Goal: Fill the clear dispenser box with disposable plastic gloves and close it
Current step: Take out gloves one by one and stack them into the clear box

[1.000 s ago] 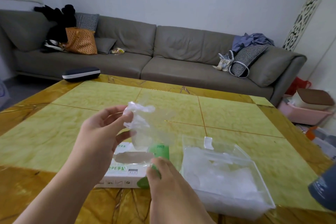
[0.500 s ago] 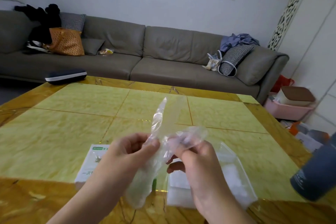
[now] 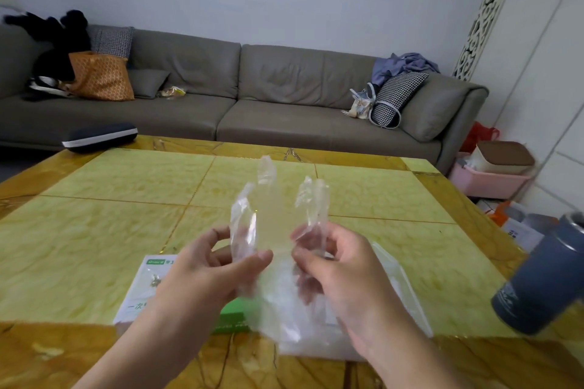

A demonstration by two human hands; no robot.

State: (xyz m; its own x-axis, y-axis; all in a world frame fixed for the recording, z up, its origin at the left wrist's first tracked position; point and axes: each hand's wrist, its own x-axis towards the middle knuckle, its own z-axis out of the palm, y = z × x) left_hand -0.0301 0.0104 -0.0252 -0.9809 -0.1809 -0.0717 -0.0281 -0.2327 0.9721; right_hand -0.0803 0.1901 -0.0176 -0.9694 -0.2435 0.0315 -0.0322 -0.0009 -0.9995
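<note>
Above the near edge of the table (image 3: 94,230) we hold one disposable glove (image 3: 268,230) up between both hands, its finger tubes pointing upward. Our left hand (image 3: 202,275) pinches the glove's left side between thumb and curled fingers; our right hand (image 3: 341,275) pinches the right side the same way, so the film is spread between them. We judge this to be the filling step, a glove opened out or being straightened before it goes in.

The clear dispenser box (image 3: 395,278) lies on the table close to the near edge, right under our right hand and largely hidden by it; a pale heap of gloves shows inside, and it looks open, though we cannot make out the lid clearly. The white-and-green glove carton (image 3: 148,287) lies just to its left, partly behind our left forearm.

Next we would probably need to fold or bunch the glove and lower it into the box, pressing gently because the film traps air and springs back.

The glove is thin, crinkled, almost transparent film, glossy at its creases. The table top is polished, yellow-green marbled tile with an amber border. A dark blue cylindrical container (image 3: 543,278) stands at the right edge.
</note>
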